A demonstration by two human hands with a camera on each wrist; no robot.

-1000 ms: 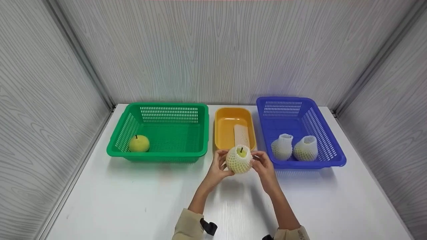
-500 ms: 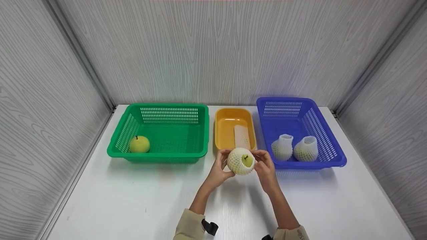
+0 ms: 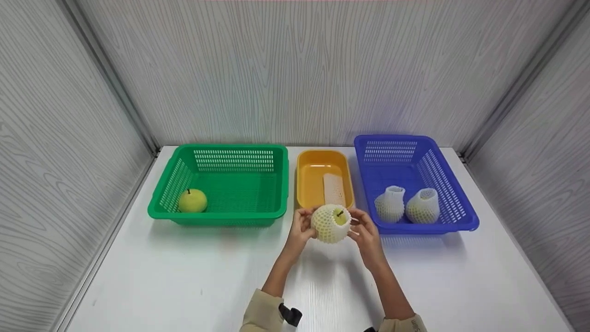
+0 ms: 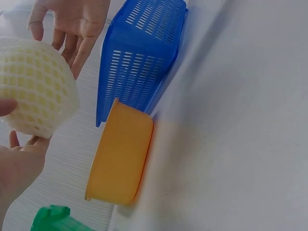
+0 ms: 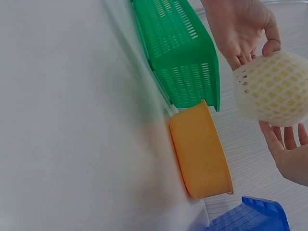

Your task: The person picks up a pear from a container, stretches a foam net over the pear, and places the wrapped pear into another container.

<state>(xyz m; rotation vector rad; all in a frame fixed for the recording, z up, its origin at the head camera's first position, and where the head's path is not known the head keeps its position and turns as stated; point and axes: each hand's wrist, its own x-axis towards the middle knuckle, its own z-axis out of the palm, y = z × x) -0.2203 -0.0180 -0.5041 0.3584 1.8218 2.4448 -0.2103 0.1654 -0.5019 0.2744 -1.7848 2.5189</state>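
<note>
Above the front of the table, my left hand [image 3: 298,230] grips a round yellow pear [image 3: 340,216] in a white foam net [image 3: 328,228], thumb on the near side and fingers beyond. My right hand [image 3: 367,235] touches the netted pear's right side with thumb and fingertips, the other fingers fairly straight. The pear's stem shows through the net's opening, tilted toward the right. In the left wrist view, the right hand [image 4: 77,26] hangs loosely at the net's edge. The right wrist view has the left hand [image 5: 240,31] holding the netted pear from above.
A green basket [image 3: 221,215] at the left holds one bare pear [image 3: 192,201]. Behind the hands, a yellow tub [image 3: 309,177] contains a flat foam net [image 3: 333,189]. The blue basket [image 3: 461,226] at the right holds two netted pears, one being the leftmost netted pear [image 3: 390,205].
The netted pear has turned, its stem and net opening swinging rightward from facing up. My right fingers have loosened and spread a little at its side. The baskets stay put.
</note>
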